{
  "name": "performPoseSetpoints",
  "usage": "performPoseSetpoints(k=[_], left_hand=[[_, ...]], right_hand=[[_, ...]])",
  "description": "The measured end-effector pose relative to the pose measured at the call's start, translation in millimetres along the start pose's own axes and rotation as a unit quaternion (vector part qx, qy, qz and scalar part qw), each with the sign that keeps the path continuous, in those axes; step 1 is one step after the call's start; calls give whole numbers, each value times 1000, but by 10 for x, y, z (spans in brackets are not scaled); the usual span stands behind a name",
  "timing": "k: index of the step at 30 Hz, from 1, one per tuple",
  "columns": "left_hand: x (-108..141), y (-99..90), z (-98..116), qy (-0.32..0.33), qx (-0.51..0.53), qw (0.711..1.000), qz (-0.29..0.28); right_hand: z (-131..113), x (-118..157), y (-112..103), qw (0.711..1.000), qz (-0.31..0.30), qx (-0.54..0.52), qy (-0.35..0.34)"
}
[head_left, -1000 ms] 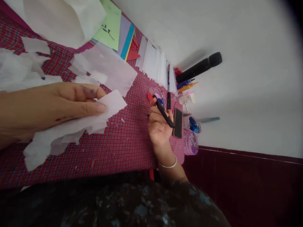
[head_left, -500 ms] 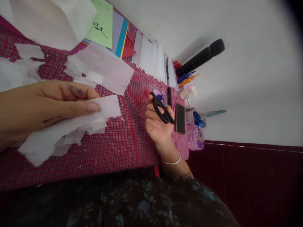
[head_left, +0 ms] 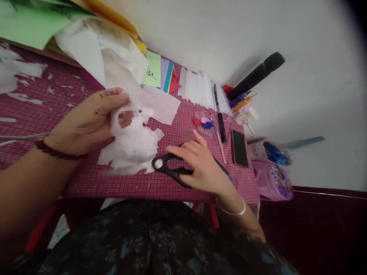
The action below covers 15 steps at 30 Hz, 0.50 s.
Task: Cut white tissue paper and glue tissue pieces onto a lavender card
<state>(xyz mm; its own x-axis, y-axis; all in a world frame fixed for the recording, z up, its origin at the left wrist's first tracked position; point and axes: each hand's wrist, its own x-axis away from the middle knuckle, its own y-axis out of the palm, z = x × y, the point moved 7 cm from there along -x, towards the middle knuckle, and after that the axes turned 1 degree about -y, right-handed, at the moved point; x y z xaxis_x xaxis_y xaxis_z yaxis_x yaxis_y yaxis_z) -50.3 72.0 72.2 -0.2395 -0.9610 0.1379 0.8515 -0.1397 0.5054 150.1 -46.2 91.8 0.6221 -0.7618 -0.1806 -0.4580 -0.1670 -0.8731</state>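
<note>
My left hand (head_left: 91, 114) pinches a thin white sheet of paper (head_left: 117, 70) between thumb and fingers. The sheet is crumpled and rises behind the hand. My right hand (head_left: 197, 164) is on black-handled scissors (head_left: 162, 163), its thumb at the lower loop and its fingers over the upper one. Their blades point left over torn white paper pieces (head_left: 129, 149), blending into the white, so I cannot tell how far apart they are. A flat pale piece of paper (head_left: 162, 103) lies behind the torn pieces.
A red checked cloth covers the table (head_left: 177, 130). At the right lie a paint palette (head_left: 205, 122), a paintbrush (head_left: 220, 147), a black marker (head_left: 221, 128) and a phone (head_left: 239, 148). White strips (head_left: 200, 88) line the wall; a pink tub (head_left: 269, 179) stands at the corner.
My right hand has turned palm down and moved the scissors' blades left, over the torn paper. My left hand has gone from the small torn pieces to the large crumpled sheet. The view has shifted.
</note>
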Motion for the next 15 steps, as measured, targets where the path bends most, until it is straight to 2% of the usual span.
performPoseSetpoints(k=[2, 5, 9, 13, 15], left_hand=[[-30, -47, 110, 27, 7, 999, -23], [-21, -114, 219, 34, 1, 999, -8], [33, -55, 255, 29, -9, 999, -24], [53, -68, 192, 11, -35, 999, -6], [64, -73, 141, 5, -56, 998, -16]], right_hand=[[-166, -22, 62, 991, -50, 115, -43], [-297, -41, 136, 976, -91, 176, -86], [-369, -50, 143, 969, -96, 200, -112], [-443, -56, 124, 964, -82, 216, -133], [-486, -64, 132, 960, -77, 225, -145]])
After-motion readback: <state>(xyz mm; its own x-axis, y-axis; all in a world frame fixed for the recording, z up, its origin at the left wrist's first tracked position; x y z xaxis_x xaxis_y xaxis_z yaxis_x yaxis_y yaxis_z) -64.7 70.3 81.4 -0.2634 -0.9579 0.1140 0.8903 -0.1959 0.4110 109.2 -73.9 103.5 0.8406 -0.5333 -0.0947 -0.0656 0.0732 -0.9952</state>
